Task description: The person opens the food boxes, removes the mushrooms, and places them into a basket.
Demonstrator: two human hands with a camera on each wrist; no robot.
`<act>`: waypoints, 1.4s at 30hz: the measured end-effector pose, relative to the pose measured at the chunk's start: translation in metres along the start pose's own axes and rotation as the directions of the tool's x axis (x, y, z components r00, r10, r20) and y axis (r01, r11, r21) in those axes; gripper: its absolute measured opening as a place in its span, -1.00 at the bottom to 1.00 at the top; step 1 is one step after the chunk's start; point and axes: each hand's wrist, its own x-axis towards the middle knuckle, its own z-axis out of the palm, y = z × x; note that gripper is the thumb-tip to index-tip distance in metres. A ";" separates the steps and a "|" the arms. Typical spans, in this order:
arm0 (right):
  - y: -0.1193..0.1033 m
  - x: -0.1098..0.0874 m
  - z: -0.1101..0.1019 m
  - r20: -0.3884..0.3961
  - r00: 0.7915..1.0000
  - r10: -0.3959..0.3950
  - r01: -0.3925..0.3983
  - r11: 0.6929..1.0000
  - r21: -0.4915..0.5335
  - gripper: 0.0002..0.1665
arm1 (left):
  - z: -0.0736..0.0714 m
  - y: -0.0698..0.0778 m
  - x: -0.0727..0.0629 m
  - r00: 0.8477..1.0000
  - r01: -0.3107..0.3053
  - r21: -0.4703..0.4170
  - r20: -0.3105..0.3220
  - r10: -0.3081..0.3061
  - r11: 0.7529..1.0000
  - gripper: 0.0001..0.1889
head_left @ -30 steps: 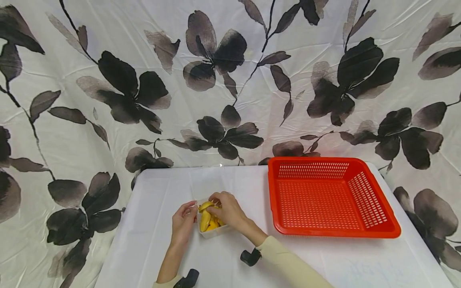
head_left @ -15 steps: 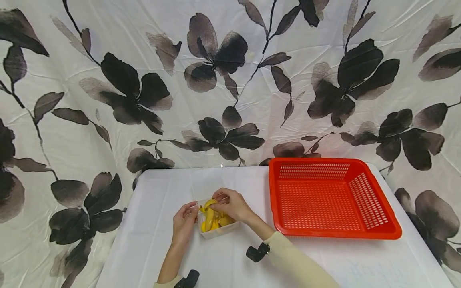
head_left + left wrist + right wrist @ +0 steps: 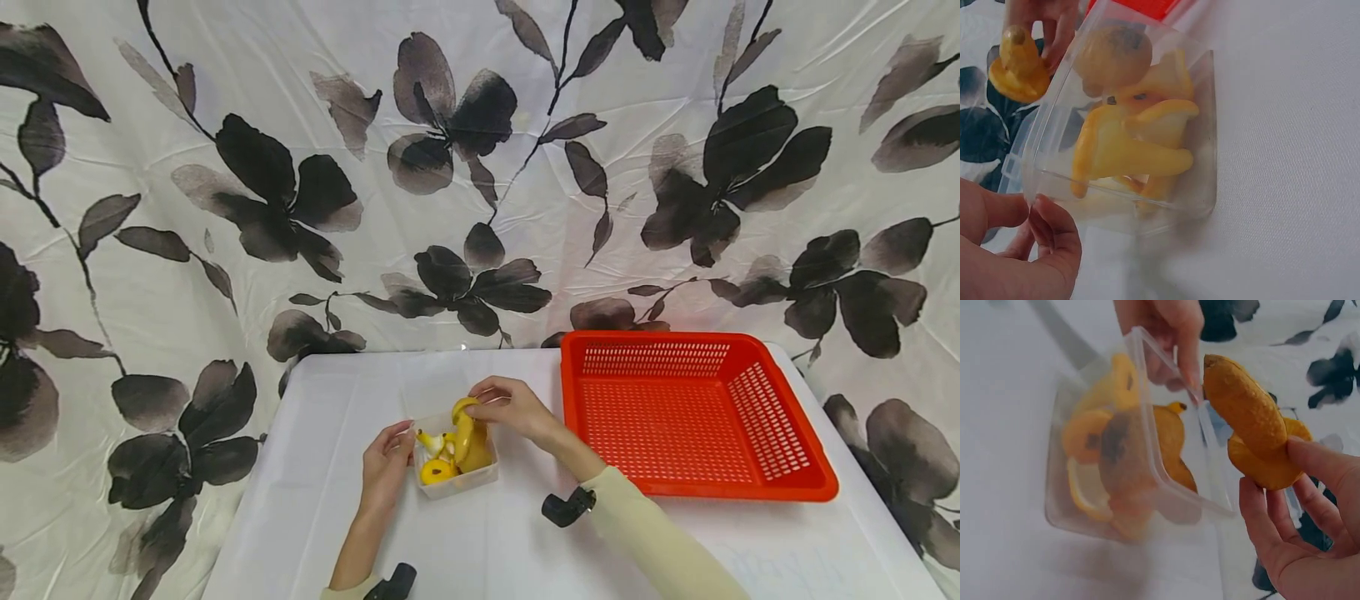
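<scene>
A clear plastic box (image 3: 457, 483) sits left of centre on the table, with several yellow pieces inside. In the left wrist view, one piece (image 3: 1129, 147) in the box has a thick stem and a wide cap, and a brownish pear-shaped piece (image 3: 1113, 56) lies beyond it. My left hand (image 3: 386, 468) pinches the rim at the box's left side between thumb and fingers. Between the thumb and fingers of my right hand (image 3: 517, 408) is a yellow mushroom (image 3: 1247, 412), its stem pointing away from the palm. It is held over the box's right side in the head view.
A large red plastic basket (image 3: 675, 433) with slotted sides stands on the right of the white-covered table (image 3: 330, 433). Behind the table hangs a floral cloth (image 3: 480, 167). A black wrist camera (image 3: 567, 507) sits on the right sleeve.
My right hand has moved to the right with the yellow mushroom, from the box's left part to its right side, uncovering other pieces. My left hand has stayed at the rim.
</scene>
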 end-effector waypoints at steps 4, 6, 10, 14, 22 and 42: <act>0.001 0.000 -0.015 -0.008 1.000 0.014 -0.013 0.999 0.052 -0.60 | 0.000 0.000 -0.001 1.000 -0.003 0.005 -0.001 0.003 1.000 -0.64; 0.001 -0.001 -0.022 -0.011 1.000 0.023 -0.022 0.998 0.067 -0.60 | 0.000 0.000 -0.001 1.000 0.001 0.014 -0.002 -0.001 1.000 -0.63; 0.000 -0.003 -0.037 -0.030 0.998 0.046 -0.043 0.996 0.079 -0.59 | 0.000 0.000 -0.002 1.000 0.015 0.026 0.000 -0.015 1.000 -0.61; 0.000 -0.005 -0.052 -0.046 0.997 0.060 -0.054 0.990 0.130 -0.60 | 0.000 -0.001 -0.003 1.000 0.014 0.027 0.002 -0.014 1.000 -0.61; 0.003 -0.010 -0.086 -0.065 0.996 0.062 -0.043 0.964 0.261 -0.59 | 0.001 -0.002 -0.003 1.000 -0.008 0.033 0.000 0.008 0.999 -0.62; 0.025 -0.033 -0.174 -0.105 0.989 0.106 -0.075 0.961 0.266 -0.55 | 0.000 -0.002 -0.003 1.000 -0.011 0.028 0.000 0.011 1.000 -0.62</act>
